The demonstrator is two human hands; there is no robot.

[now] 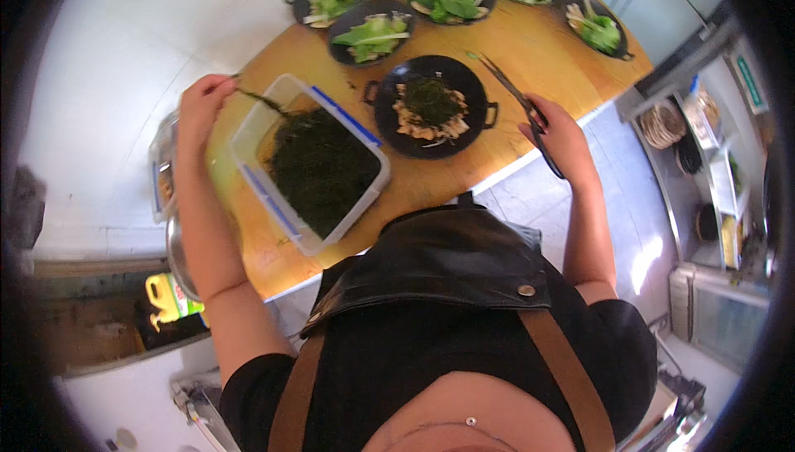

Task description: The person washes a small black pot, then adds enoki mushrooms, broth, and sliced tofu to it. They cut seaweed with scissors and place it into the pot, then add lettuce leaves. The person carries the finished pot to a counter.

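Observation:
My left hand [200,113] pinches a thin dark green strand [262,101], seemingly seaweed, stretched over the edge of a clear plastic container [244,149]. That container is largely filled with a dark green shredded mass [326,169], and blue strips run along two of its sides. In my right hand [562,141] is a pair of black-handled scissors [508,82], blades slightly apart and pointing away from me. Between my hands sits a small black two-handled wok [388,132]. It holds pale chopped pieces [419,126] topped with a dark green heap [430,101].
Several more small black pans [340,48] with leafy greens [376,37] stand at the far side of the wooden table [528,35]. A metal bowl [180,247] and a yellow jug [163,296] are at left. Shelving [658,169] stands at right.

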